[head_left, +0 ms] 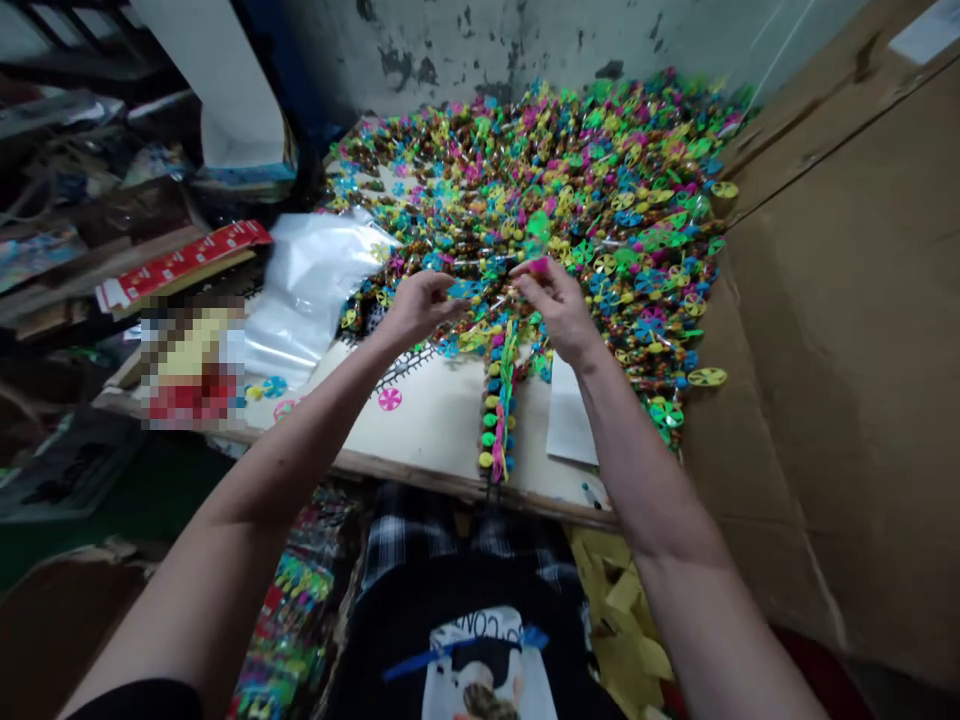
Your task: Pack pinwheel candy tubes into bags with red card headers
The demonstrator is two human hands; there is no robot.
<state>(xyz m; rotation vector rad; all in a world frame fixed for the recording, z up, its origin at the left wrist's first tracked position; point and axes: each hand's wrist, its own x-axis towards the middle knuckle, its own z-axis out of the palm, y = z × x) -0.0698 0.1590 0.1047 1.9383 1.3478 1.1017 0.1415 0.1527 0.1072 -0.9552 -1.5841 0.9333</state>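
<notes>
A large heap of small colourful plastic toys with fan-shaped wheels (555, 170) covers the back of the table. At the heap's front edge, my left hand (425, 305) has its fingers bent together at a blue toy piece (461, 290). To its right, my right hand (551, 300) is pinched, with a pink piece (539, 266) at its fingertips. Between my forearms a row of toys (498, 410) in yellow, green, blue and pink runs toward the table's front edge. A pink wheel (390, 399) lies on the pale tabletop.
A clear plastic bag (307, 290) and a red printed card strip (187, 262) lie at the left. White paper (570, 410) is beside my right forearm. A tall cardboard box (840, 350) borders the right side; a peeling wall (465, 50) stands behind.
</notes>
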